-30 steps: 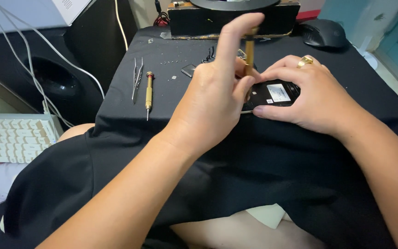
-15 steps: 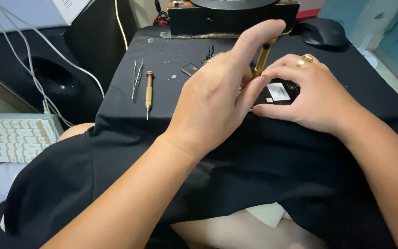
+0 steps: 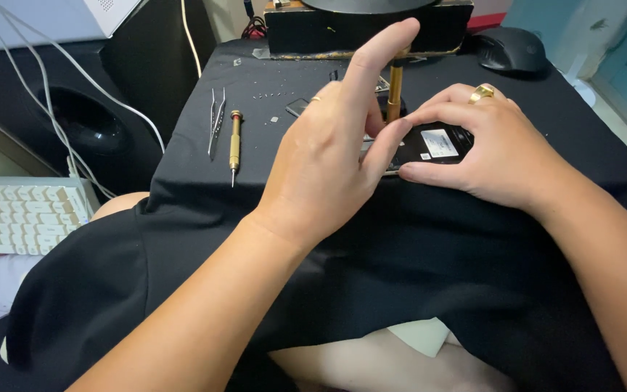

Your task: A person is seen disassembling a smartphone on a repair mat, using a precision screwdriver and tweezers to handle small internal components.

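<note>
The opened phone [image 3: 429, 149] lay on the black-draped counter [image 3: 560, 116], pinned by the right hand [image 3: 488, 156]; the left hand's [image 3: 328, 156] fingers pinched an upright screwdriver [image 3: 395, 91] on it. Loose screws [image 3: 266, 94] already lay out; more remained.

Soft, even indoor light falls from above, bright enough to show skin and metal clearly. The black cloth [image 3: 429, 254] swallows detail and shows only faint shadows under the hands. A small glint sits on the gold ring [image 3: 482, 92]. Focus is sharp centrally; edges stretch slightly.
</note>
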